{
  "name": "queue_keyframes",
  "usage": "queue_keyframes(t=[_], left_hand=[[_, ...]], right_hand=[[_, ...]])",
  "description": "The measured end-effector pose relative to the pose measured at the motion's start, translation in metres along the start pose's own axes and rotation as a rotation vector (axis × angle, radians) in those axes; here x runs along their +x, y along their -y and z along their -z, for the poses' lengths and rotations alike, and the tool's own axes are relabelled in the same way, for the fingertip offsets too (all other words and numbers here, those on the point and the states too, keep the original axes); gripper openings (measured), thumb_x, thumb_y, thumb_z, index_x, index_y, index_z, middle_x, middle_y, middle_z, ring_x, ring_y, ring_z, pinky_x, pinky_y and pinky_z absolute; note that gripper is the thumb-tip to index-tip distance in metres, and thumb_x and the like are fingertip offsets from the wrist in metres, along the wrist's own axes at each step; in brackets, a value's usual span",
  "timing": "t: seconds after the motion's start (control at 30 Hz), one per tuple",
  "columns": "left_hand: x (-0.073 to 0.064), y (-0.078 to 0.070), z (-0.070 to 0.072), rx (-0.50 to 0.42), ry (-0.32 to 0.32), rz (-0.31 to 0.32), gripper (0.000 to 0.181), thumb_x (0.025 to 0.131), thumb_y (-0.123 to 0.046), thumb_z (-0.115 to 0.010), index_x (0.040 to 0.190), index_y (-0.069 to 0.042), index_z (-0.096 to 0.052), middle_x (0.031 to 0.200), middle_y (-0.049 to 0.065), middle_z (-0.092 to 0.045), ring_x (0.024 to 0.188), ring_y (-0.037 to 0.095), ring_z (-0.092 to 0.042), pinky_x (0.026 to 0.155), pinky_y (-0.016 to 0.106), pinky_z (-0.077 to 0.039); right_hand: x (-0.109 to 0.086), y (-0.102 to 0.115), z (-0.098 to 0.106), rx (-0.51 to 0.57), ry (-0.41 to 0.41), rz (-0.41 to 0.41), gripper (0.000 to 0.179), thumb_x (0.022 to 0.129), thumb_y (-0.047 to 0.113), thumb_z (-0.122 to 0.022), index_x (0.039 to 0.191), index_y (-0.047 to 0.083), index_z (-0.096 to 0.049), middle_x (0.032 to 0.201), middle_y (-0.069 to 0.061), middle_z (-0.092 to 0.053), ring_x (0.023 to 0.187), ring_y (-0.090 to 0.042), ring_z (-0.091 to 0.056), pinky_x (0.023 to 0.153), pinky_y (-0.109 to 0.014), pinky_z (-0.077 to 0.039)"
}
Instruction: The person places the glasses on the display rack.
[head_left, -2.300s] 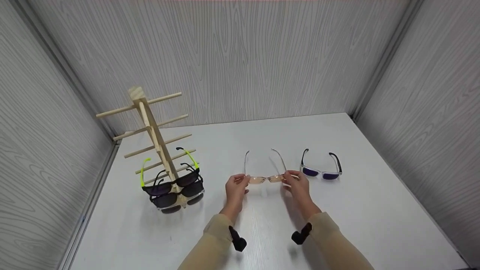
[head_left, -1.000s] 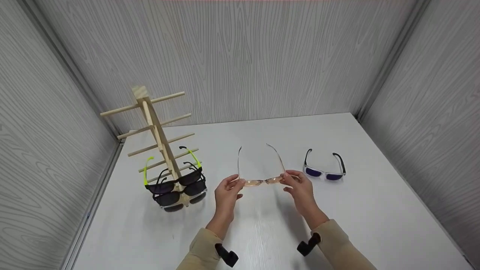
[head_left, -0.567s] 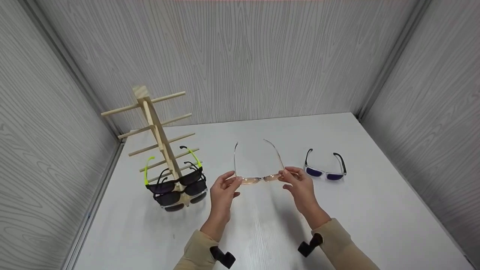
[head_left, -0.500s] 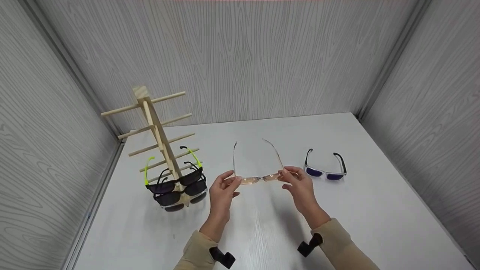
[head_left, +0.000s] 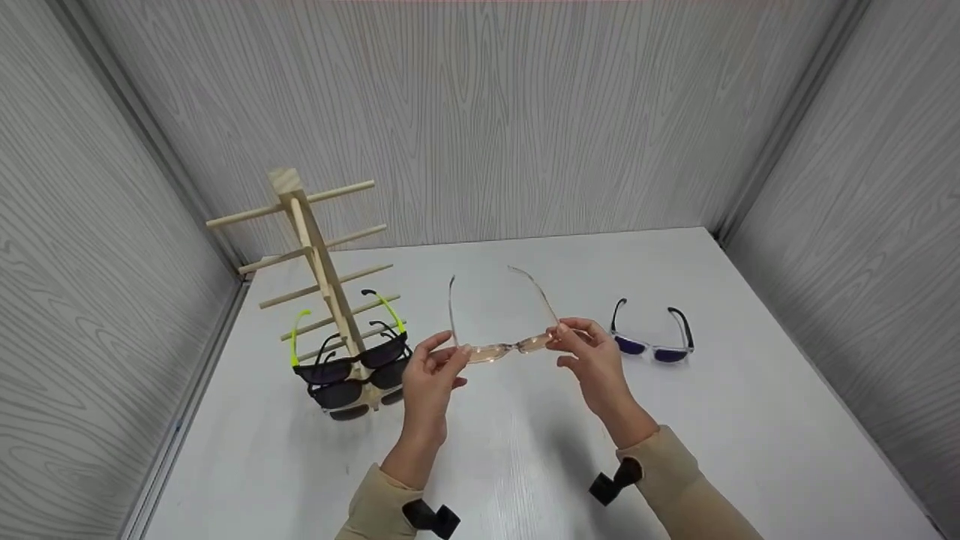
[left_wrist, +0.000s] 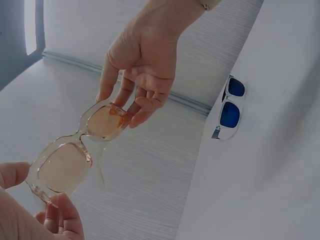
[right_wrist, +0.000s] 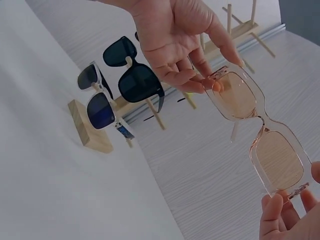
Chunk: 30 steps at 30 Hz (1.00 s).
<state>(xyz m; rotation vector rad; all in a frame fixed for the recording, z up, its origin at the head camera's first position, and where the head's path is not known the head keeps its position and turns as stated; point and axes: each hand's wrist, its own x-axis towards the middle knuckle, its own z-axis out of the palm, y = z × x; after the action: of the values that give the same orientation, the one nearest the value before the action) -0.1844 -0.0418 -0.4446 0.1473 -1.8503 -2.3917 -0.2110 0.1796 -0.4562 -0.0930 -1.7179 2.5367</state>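
Note:
A pair of sunglasses [head_left: 489,352] with a clear frame and pale orange lenses hangs over the table, temples unfolded and pointing away from me. My left hand [head_left: 429,386] pinches its left end between thumb and fingers. At the other end, my right hand [head_left: 596,367] grips the hinge corner the same way. The left wrist view shows both lenses [left_wrist: 65,167] between the two hands. To the left, a wooden display rack [head_left: 322,262] carries black sunglasses with lime temples [head_left: 330,373], black sunglasses [head_left: 337,394] below, and a clear-framed pair [head_left: 349,413] lowest, partly hidden by my left hand.
Another pair of clear-framed sunglasses [head_left: 670,355], with blue lenses and dark temples, lies unfolded on the white table [head_left: 750,420] at right. Bare pegs [head_left: 341,191] stick out from the rack's upper part. Grey wood-grain panels [head_left: 525,112] enclose the back and sides.
Both hands have carried the orange-lensed sunglasses leftward and up, closer to the rack, tilting them slightly. Both grips are kept. The racked pairs and the blue-lensed pair stay where they were.

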Motion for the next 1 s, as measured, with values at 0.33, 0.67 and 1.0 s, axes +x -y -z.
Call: queue_keyframes(t=[0.33,0.67,1.0], left_hand=[[-0.013,-0.021,0.001,-0.043,-0.008,-0.077,0.043,0.086,-0.013,-0.067,0.124,-0.004,-0.05,0.094,0.012,-0.057,0.079,0.018,-0.059,0.061,0.029,-0.051],[-0.021,-0.04,0.006,-0.047,-0.02,-0.152,0.043,0.087,-0.01,-0.066,0.124,-0.003,-0.047,0.092,0.014,-0.055,0.077,0.019,-0.058,0.06,0.027,-0.051],[-0.029,-0.05,0.018,-0.079,-0.014,-0.237,0.046,0.087,-0.009,-0.065,0.127,0.002,-0.044,0.095,0.018,-0.053,0.083,0.026,-0.056,0.062,0.027,-0.05]], right_hand=[[0.001,0.02,-0.015,0.0,0.075,-0.008,0.026,0.087,0.017,-0.067,0.106,0.003,-0.056,0.097,-0.013,-0.061,0.083,-0.022,-0.061,0.06,-0.026,-0.048],[0.002,0.034,-0.03,0.021,0.155,0.012,0.024,0.088,0.016,-0.065,0.106,0.003,-0.056,0.096,-0.014,-0.06,0.081,-0.022,-0.061,0.058,-0.025,-0.048],[0.003,0.037,-0.047,0.018,0.23,0.025,0.02,0.088,0.015,-0.064,0.104,0.004,-0.057,0.094,-0.012,-0.061,0.08,-0.021,-0.06,0.059,-0.025,-0.048]])
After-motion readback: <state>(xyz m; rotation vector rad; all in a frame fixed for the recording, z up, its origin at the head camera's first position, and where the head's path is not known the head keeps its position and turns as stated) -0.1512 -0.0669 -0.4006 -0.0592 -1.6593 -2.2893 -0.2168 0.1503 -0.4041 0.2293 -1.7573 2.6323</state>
